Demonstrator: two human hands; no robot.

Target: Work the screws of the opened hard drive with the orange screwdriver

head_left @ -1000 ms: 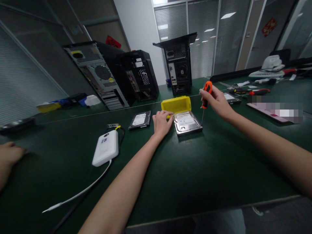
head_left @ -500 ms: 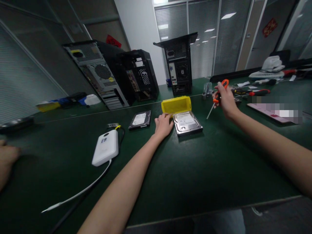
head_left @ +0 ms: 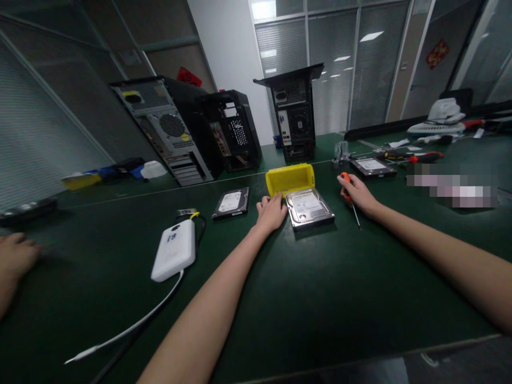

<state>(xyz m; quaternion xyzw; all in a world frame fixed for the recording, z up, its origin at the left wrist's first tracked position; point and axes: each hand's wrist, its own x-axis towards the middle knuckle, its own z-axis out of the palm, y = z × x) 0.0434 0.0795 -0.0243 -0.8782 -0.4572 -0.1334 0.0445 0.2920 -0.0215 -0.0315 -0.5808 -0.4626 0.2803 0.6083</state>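
In the head view, my left hand (head_left: 272, 212) rests on the table with its fingers apart. Its fingertips reach the front edge of an open yellow plastic case (head_left: 290, 180), and its side lies against a silver hard drive (head_left: 309, 207). That drive sits label up in front of the case. My right hand (head_left: 360, 196) is closed around an orange-and-black screwdriver (head_left: 345, 177), whose thin shaft slants down toward the table. Left of my left hand lies a second hard drive (head_left: 231, 202).
A white power bank (head_left: 175, 249) with a cable lies left. Computer cases (head_left: 176, 128), one more of them (head_left: 296, 117) farther right, stand at the back. A third hard drive (head_left: 373, 166) and pliers (head_left: 426, 157) lie back right. Another person's hand (head_left: 18, 258) is at far left.
My right hand has come lower and nearer, and the screwdriver's tip has swung from pointing down-left to down-right. The third hard drive, earlier mostly behind that hand, now shows. My left hand stays by the drive.
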